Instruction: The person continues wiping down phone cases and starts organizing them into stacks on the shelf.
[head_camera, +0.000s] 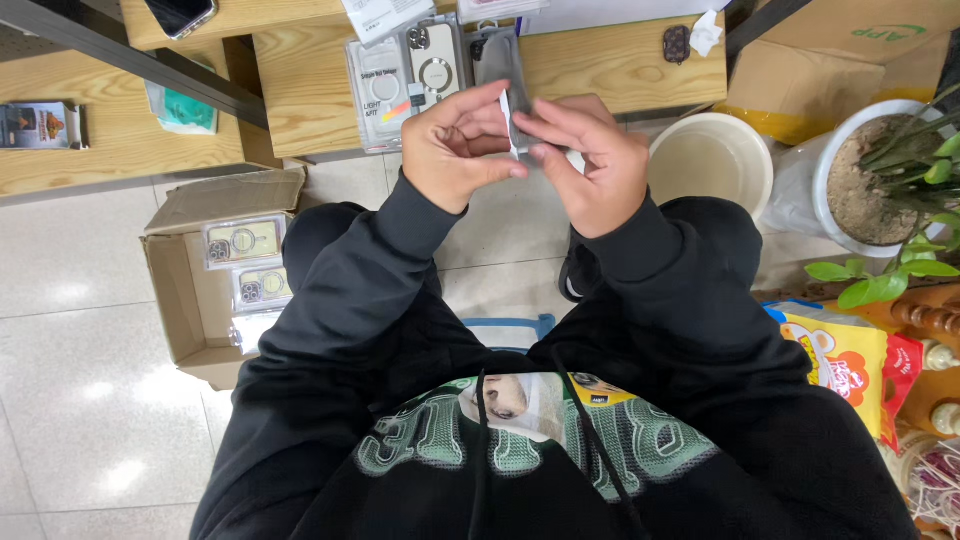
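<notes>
My left hand (455, 150) and my right hand (585, 160) meet in front of my chest, both in black sleeves. Together they pinch a thin white strip (508, 125) and a dark flat phone case (505, 70) that stands up behind the fingers; most of it is hidden by my hands. Just beyond, on the wooden table (620, 65), lie clear packaged phone cases (405, 80).
An open cardboard box (185, 290) with more packaged cases sits on the tiled floor at left. A white bucket (715, 160) and a potted plant (880, 180) stand at right, with a cardboard box (830, 70) behind. A yellow snack bag (845, 355) lies at lower right.
</notes>
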